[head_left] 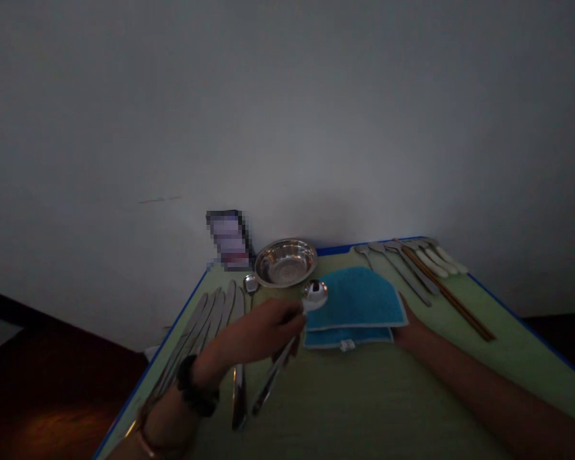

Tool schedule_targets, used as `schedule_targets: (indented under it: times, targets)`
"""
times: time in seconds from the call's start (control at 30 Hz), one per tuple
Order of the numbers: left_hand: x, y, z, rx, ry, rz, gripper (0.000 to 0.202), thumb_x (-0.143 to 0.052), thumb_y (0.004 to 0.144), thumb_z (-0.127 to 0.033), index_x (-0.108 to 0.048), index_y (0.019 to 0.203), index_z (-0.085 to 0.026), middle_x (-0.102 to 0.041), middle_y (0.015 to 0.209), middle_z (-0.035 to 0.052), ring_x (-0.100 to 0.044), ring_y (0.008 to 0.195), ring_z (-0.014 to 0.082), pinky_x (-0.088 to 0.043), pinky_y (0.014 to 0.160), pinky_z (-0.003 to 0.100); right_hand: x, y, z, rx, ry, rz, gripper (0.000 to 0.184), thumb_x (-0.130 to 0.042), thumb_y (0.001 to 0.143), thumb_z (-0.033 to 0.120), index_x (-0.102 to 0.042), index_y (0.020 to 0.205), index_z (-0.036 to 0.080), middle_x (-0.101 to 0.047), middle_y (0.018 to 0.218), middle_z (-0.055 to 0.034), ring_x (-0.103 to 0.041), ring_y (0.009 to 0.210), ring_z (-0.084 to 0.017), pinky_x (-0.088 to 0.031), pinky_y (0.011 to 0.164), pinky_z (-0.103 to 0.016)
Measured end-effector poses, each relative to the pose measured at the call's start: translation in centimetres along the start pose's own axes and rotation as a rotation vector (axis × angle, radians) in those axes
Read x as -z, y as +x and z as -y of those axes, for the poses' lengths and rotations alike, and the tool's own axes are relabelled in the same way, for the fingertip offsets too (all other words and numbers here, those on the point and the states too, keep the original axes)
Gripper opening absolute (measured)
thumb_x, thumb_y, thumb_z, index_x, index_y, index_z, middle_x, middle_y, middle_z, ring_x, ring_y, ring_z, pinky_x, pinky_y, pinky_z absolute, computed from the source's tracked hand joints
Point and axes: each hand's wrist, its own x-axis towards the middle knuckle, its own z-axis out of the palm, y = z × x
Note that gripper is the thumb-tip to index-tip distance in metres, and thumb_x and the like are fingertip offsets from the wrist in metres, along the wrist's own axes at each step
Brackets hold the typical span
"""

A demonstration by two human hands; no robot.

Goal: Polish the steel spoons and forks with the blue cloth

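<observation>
My left hand (268, 326) is closed round the handle of a shiny metal spoon (315, 292), whose bowl points away from me and up to the right. Close beside the bowl is a folded blue cloth (357, 297) with pale edging and a small white tag. My right hand (408, 327) grips the cloth from its right side, with most of its fingers hidden behind the fabric. Another spoon (251, 283) and a table knife (239, 396) lie on the table just left of my left hand.
Several knives (211, 316) lie in a row along the left edge. A metal bowl (286, 263) stands at the back, with a blurred-out phone (230, 239) beside it. To the right lie forks (395, 271), chopsticks (453, 297) and white-handled cutlery (443, 259). A wall (287, 115) rises behind.
</observation>
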Motion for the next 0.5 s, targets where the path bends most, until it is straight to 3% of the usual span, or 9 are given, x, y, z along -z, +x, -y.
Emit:
schedule_targets:
  times: [0.1,0.23,0.33,0.5]
  targets:
    - [-3.6,1.5,-0.1,-0.032,-0.31,-0.108,0.028,-0.03,0.088,-0.04,-0.044,0.074,-0.02,-0.056,0.053,-0.0043,-0.052,0.039,0.01,-0.039,0.038,0.019,0.2,-0.7,0.8,-0.22,0.39,-0.033,0.051,-0.012,0.088,0.031,-0.057,0.11,0.018,-0.068,0.083,-0.0105,-0.065,0.074,-0.023,-0.05,0.068,-0.035]
    - [-7.1,2.9,0.5,-0.03,-0.384,-0.236,0.027,-0.035,0.087,-0.042,-0.043,0.073,-0.02,-0.052,0.051,-0.0057,-0.053,0.043,0.0109,-0.038,0.041,0.02,0.9,-1.1,1.8,-0.255,0.437,-0.008,0.061,-0.005,0.087,0.039,-0.063,0.098,0.021,-0.063,0.059,-0.0081,-0.063,0.07,-0.024,-0.049,0.069,-0.038]
    - [-7.4,3.0,0.7,0.018,-0.398,-0.273,0.027,-0.038,0.087,-0.043,-0.044,0.073,-0.02,-0.049,0.048,-0.0068,-0.051,0.043,0.0109,-0.036,0.04,0.019,1.3,-0.8,2.0,-0.168,0.356,-0.021,0.078,0.009,0.085,0.045,-0.064,0.096,0.017,-0.056,0.048,-0.0076,-0.062,0.071,-0.024,-0.046,0.072,-0.036]
    - [-6.6,3.0,0.6,0.011,-0.375,-0.311,0.027,-0.038,0.087,-0.041,-0.045,0.072,-0.02,-0.047,0.046,-0.0074,-0.05,0.041,0.0103,-0.035,0.041,0.019,1.6,-0.4,1.4,-0.186,0.394,0.018,0.082,0.009,0.083,0.05,-0.063,0.098,0.014,-0.063,0.064,-0.011,-0.061,0.074,-0.022,-0.045,0.072,-0.034]
